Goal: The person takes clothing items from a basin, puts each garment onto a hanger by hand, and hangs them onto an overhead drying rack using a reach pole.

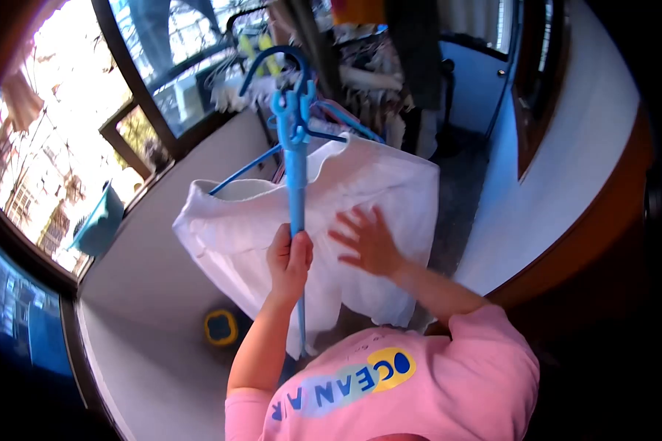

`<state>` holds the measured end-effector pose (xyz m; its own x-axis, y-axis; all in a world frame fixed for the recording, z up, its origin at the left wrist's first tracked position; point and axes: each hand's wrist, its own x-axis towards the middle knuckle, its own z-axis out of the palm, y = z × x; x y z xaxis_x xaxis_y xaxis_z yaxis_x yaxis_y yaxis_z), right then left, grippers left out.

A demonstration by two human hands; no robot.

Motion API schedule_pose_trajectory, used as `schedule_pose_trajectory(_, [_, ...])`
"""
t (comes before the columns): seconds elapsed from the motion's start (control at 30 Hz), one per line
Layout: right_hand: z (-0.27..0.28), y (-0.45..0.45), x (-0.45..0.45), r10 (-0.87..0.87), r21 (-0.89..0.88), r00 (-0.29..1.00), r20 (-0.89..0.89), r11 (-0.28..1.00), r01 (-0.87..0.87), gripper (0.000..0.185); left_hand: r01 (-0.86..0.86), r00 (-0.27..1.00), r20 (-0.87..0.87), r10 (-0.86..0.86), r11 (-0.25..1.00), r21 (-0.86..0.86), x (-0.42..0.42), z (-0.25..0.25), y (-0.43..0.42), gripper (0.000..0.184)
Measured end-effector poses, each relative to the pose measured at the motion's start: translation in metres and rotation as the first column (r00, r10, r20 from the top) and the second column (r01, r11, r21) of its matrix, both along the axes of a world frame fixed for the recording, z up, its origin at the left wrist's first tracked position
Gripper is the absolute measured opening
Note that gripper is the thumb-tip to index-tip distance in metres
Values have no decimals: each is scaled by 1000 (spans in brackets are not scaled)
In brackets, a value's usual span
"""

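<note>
My left hand (290,257) is wrapped around the shaft of a light-blue clothes pole (295,184), which stands upright in front of me. At the pole's forked top is a blue clothes hanger (247,168), its hook curving above the fork. A pair of white shorts (232,231) hangs from the hanger, waistband up and legs down, behind the pole. My right hand (370,242) has its fingers spread in front of the white cloth; whether it touches the shorts I cannot tell. Nothing is held in it.
An open window (143,81) lies to the left, with a teal basket (100,220) by its ledge. Several garments and hangers crowd the rack (368,81) ahead. A yellow-and-dark object (221,328) is low on the left. A pale wall (566,169) runs along the right.
</note>
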<state>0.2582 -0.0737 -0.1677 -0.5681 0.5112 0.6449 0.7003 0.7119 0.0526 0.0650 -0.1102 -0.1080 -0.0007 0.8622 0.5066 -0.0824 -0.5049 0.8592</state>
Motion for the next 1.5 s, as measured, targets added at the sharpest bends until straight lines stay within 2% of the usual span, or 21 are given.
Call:
schedule_pose_trajectory(0.07, [-146,5,45,-35,-353,988,152,932,87,57,50,996,71,-50,999,7,12,40,18,23])
schedule_pose_trajectory(0.1, [-216,-9,78,-84,-416,834,545,837,356,68,62,995,82,-63,998,6,19,60,27,26])
schedule_pose_trajectory(0.13, [-233,-26,88,-119,-391,832,541,841,375,68,93,995,45,-94,995,24,25,80,34,29])
schedule_pose_trajectory(0.2, [-231,-40,102,-136,-984,987,81,147,101,89,149,988,42,-150,988,27,44,111,51,32])
schedule_pose_trajectory(0.27, [-161,-49,80,-376,-904,894,-245,421,-70,94,204,976,67,-206,978,43,71,140,61,33])
schedule_pose_trajectory(0.33, [-116,-45,63,-231,-692,822,-520,679,-246,92,296,943,142,-302,953,64,105,167,67,34])
schedule_pose_trajectory(0.4, [-113,-33,50,-124,-677,744,-657,532,-509,87,362,907,191,-376,926,106,137,196,69,34])
schedule_pose_trajectory(0.43, [-129,-31,47,-197,-737,727,-658,371,-566,67,352,904,209,-373,927,131,151,211,68,35])
schedule_pose_trajectory(0.47, [-149,-26,49,-480,-656,565,-671,31,-754,40,340,901,228,-369,928,155,161,224,69,37])
schedule_pose_trajectory(0.5, [-149,-35,51,-490,-771,627,-606,165,-616,27,349,897,225,-380,922,167,170,234,74,37])
schedule_pose_trajectory(0.57, [-173,-58,60,-440,-851,738,-511,379,-363,33,345,907,198,-372,925,159,183,251,85,38])
schedule_pose_trajectory(0.6, [-204,-64,73,-500,-888,734,-460,250,-386,37,349,903,203,-380,921,170,188,257,88,38])
schedule_pose_trajectory(0.63, [-200,-83,79,-738,-876,526,-423,182,-447,40,365,902,163,-400,908,207,194,261,91,37])
schedule_pose_trajectory(0.67, [-204,-83,85,-739,-878,527,-420,185,-440,40,379,901,123,-416,893,241,198,261,92,36])
schedule_pose_trajectory(0.73, [-206,-69,101,-790,-842,299,-535,529,-109,42,396,917,-110,-384,838,376,208,241,100,64])
schedule_pose_trajectory(0.83, [-132,-35,125,-699,-715,231,-677,699,18,40,272,860,-495,125,708,652,204,183,87,76])
schedule_pose_trajectory(0.93, [-46,2,161,-623,-623,175,-762,780,63,41,670,663,-647,-376,683,290,169,139,57,78])
schedule_pose_trajectory(1.07, [77,32,193,-416,-420,161,-895,907,8,41,587,684,-599,-417,802,112,114,70,53,69])
schedule_pose_trajectory(1.17, [161,65,228,-378,-369,192,-905,926,84,43,563,784,-266,-561,823,-77,63,11,46,52])
schedule_pose_trajectory(1.3, [262,101,247,-285,-265,243,-927,958,110,40,368,923,12,-385,873,-321,6,-55,15,35])
schedule_pose_trajectory(1.5, [389,142,268,-257,-230,349,-901,966,116,39,-87,979,89,185,767,-636,-50,-102,-55,22])
